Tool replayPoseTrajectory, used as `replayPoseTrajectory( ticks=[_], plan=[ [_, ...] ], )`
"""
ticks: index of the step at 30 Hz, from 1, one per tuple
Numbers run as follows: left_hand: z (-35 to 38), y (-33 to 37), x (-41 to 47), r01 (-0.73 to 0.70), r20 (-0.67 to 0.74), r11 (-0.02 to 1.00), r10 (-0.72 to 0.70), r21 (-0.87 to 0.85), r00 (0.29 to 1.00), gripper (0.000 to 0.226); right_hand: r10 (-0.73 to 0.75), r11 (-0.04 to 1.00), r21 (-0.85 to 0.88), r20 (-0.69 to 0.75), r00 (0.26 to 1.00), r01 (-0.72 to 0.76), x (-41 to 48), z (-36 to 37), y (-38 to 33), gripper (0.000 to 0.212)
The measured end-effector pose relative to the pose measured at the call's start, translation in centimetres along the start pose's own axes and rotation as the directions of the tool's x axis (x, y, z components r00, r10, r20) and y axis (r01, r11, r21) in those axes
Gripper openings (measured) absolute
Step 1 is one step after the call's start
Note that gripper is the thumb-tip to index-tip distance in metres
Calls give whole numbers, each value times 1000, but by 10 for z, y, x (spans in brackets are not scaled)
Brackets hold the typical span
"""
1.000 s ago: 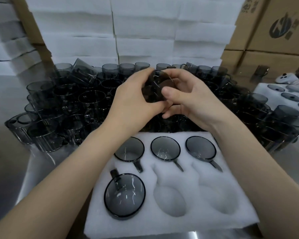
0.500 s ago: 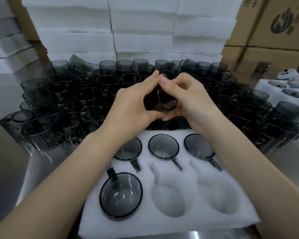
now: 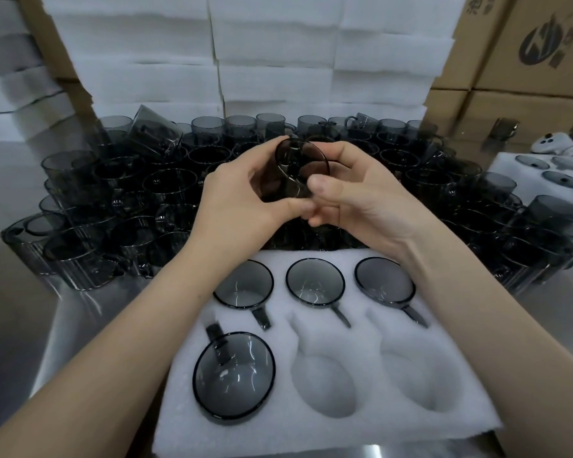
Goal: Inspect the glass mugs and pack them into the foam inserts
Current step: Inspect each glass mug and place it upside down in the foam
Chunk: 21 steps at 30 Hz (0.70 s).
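Now | left grip [image 3: 239, 206], right grip [image 3: 361, 200] curled round mug [image 3: 300, 166] | loose mugs [image 3: 166, 183] behind | foam insert [image 3: 371, 335] below

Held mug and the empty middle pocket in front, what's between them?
Head view: loose mugs just beyond the foam insert, then the packed mug in the back row's middle pocket.

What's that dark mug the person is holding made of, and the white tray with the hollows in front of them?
Held mug: apparently smoke-tinted glass with a glossy finish; you can see through its wall, and the rim glints. Foam insert: looks like soft white packing foam, matte, with a slightly fuzzy surface and rounded cut hollows.
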<state>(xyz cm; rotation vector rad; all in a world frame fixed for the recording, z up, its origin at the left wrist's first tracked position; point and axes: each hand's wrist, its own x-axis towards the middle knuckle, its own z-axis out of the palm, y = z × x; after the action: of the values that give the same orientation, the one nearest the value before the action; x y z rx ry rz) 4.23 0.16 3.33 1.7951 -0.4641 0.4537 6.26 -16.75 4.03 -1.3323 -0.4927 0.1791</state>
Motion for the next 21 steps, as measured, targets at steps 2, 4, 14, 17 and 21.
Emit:
replayPoseTrajectory(
  ticks=[2,4,14,17,21],
  plan=[
    [1,0,0,3,-9,995,-2,104,1000,70,-41,987,-157,-87,995,26,1,5,2,39],
    [3,-2,-1,-20,-21,972,25,232,999,81,-87,950,-309,-163,983,32,1,10,3,42],
    [2,-5,-1,-231,178,945,193,231,965,86,71,997,-1,-64,995,-72,0,4,-3,19],
    [3,-7,1,-114,190,974,76,194,979,98,92,987,135,-4,996,-91,1,2,-3,19],
    [4,-3,3,140,191,989,-127,-54,973,88,-20,975,223,-8,1000,21,4,5,0,23]
  ],
)
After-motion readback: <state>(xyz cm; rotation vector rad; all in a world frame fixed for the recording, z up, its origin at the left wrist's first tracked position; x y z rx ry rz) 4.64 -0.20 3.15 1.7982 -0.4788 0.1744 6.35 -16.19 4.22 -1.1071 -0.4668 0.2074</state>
